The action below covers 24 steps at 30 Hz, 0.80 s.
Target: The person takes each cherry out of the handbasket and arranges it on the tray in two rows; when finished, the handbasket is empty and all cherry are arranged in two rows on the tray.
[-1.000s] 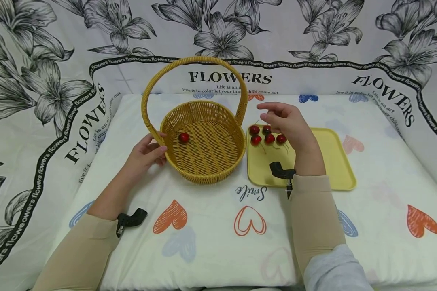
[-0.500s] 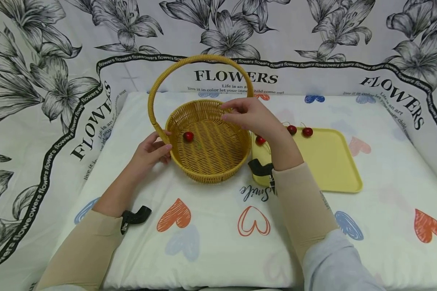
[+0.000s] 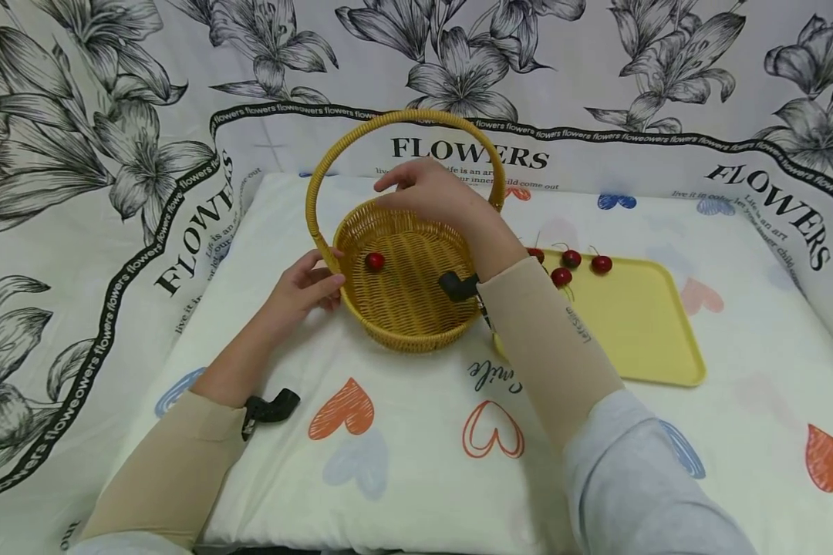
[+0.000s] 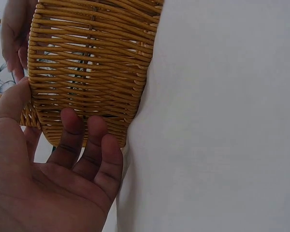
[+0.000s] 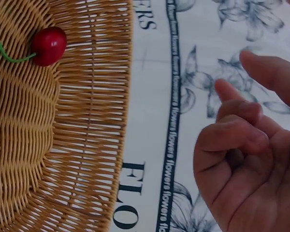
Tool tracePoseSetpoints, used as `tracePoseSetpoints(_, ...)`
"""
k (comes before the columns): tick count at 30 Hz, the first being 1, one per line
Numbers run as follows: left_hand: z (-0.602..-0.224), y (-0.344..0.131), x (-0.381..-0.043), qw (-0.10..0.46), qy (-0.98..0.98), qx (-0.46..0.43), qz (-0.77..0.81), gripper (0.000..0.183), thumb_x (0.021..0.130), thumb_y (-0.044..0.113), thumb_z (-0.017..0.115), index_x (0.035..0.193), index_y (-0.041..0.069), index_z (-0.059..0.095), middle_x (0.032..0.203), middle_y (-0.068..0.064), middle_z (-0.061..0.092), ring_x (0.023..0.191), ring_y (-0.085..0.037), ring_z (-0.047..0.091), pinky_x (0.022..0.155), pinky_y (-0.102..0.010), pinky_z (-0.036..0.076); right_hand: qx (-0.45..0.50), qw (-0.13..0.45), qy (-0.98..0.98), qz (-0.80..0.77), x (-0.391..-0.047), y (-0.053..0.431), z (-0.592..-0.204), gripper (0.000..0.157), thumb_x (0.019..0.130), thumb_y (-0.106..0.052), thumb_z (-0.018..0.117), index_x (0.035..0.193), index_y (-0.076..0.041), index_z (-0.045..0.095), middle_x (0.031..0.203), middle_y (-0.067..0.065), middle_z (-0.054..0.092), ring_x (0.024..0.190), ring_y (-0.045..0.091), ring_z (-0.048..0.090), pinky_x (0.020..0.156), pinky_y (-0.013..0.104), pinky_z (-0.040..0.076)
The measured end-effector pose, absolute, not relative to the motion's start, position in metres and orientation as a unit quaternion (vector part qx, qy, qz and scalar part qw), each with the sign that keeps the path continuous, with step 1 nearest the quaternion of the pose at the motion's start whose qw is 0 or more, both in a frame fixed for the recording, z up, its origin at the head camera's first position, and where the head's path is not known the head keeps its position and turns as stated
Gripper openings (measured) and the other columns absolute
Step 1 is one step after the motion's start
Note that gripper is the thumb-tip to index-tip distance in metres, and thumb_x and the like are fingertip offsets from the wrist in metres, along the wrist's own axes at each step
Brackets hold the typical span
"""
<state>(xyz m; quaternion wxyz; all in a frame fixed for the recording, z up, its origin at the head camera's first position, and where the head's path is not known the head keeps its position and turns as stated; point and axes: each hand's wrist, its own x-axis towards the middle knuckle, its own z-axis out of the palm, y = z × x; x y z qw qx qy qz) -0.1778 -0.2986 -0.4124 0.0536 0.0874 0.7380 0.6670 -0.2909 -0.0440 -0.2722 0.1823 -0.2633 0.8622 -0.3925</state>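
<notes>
A round wicker basket (image 3: 416, 339) with a tall arched handle stands on the cloth in the head view. Inside it, toward the left, lies one red cherry (image 3: 375, 262); its green stem shows in the right wrist view. My left hand (image 3: 310, 285) holds the basket's left side near the handle's foot, thumb at the rim and fingers against the woven wall (image 4: 87, 67). Over the far part of the basket, under the handle, hovers my right hand (image 3: 433, 194). In the right wrist view its fingers (image 5: 227, 140) are loosely bent, and nothing shows between them.
Right of the basket lies a yellow tray (image 3: 649, 331), partly covered by the right forearm. Several cherries with stems, including one cherry (image 3: 601, 264), sit along its far side. White cloth (image 3: 423, 486) printed with hearts lies beneath everything, and a flower-printed cloth (image 3: 569, 92) hangs behind.
My right hand has moved left from above the tray's cherries to over the basket. My left hand keeps its hold on the basket. The view has shifted slightly.
</notes>
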Motion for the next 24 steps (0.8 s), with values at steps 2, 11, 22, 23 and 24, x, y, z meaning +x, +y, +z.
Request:
tracePoseSetpoints(2,-0.412,-0.298,-0.178,0.053,0.741,0.088,0.664,0.041,0.105,0.016,0.062,0.142,0.007,0.048,0.099,-0.008,0.067,0.080,-0.027,0.063,0.069,-0.034,0.055,-0.268,0.204,0.864,-0.373,-0.297,-0.054,-0.276,0.038,0.099,-0.034,0.069,0.133,-0.018,0.068,0.128,0.000,0.061,0.099,0.016,0.055,0.082,0.033,0.049)
tracePoseSetpoints(11,-0.413,-0.297,-0.176,0.050,0.746,0.085,0.658,0.043,0.104,0.016,0.063,0.143,0.006,0.047,0.100,-0.009,0.068,0.078,-0.028,0.063,0.067,-0.034,0.055,-0.276,0.326,0.873,-0.234,-0.312,-0.084,-0.310,0.046,0.098,-0.031,0.071,0.137,-0.009,0.063,0.126,0.006,0.063,0.077,0.018,0.053,0.081,0.039,0.055)
tracePoseSetpoints(22,-0.413,-0.298,-0.177,0.046,0.748,0.090,0.656,0.043,0.104,0.016,0.064,0.143,0.006,0.048,0.107,-0.018,0.066,0.079,-0.030,0.063,0.067,-0.035,0.055,-0.262,0.315,0.905,-0.116,-0.307,-0.109,-0.330,0.028,0.092,-0.025,0.079,0.111,-0.005,0.074,0.107,0.004,0.069,0.094,0.018,0.058,0.091,0.033,0.049)
tracePoseSetpoints(23,-0.413,-0.298,-0.177,0.046,0.747,0.090,0.657,0.043,0.104,0.015,0.064,0.143,0.006,0.047,0.107,-0.017,0.066,0.079,-0.030,0.063,0.067,-0.035,0.055,-0.266,0.310,0.906,-0.110,-0.306,-0.110,-0.331,0.028,0.092,-0.025,0.079,0.111,-0.004,0.075,0.106,0.004,0.069,0.093,0.018,0.057,0.090,0.033,0.049)
tracePoseSetpoints(24,-0.413,-0.298,-0.177,0.046,0.747,0.090,0.657,0.043,0.104,0.015,0.064,0.143,0.006,0.047,0.107,-0.017,0.066,0.078,-0.030,0.062,0.067,-0.035,0.055,-0.270,0.306,0.907,-0.104,-0.306,-0.111,-0.332,0.027,0.092,-0.025,0.079,0.110,-0.004,0.075,0.104,0.004,0.069,0.091,0.018,0.057,0.089,0.032,0.049)
